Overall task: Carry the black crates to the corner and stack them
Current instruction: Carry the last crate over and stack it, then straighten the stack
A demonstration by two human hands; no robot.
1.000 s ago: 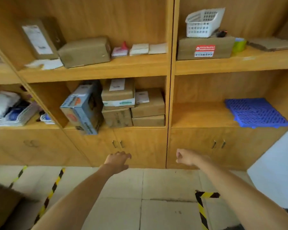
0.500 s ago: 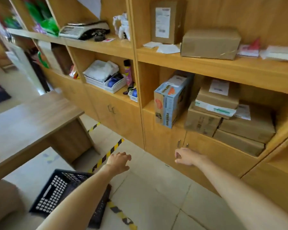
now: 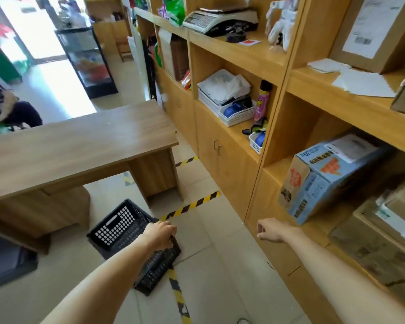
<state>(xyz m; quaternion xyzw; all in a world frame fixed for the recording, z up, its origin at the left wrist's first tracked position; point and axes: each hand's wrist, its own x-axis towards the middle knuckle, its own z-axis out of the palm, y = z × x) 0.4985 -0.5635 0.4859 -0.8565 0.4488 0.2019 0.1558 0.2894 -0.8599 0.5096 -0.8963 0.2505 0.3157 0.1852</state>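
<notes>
One black crate (image 3: 124,232), perforated plastic, stands on the tiled floor just beside the leg of the wooden desk (image 3: 80,146), its near corner overlapping the yellow-and-black floor tape (image 3: 187,208). My left hand (image 3: 159,235) is stretched out over the crate's near rim, fingers curled downward; from this angle I cannot tell whether they grip the rim or only hover above it. My right hand (image 3: 270,232) hangs in the air in front of the lower cabinet doors, loosely curled, holding nothing. Wooden shelving unit (image 3: 274,73), right side of the view: on the top shelf, a weighing scale (image 3: 218,18) and a labelled cardboard box (image 3: 374,31); middle shelf, a white basket (image 3: 237,114) with blue items and a pink spray can (image 3: 262,101) upright beside it; lower shelf, a blue carton (image 3: 325,178) tilted against brown parcels (image 3: 381,242). A glass display cabinet (image 3: 89,61) stands far back, near the bright doorway.
</notes>
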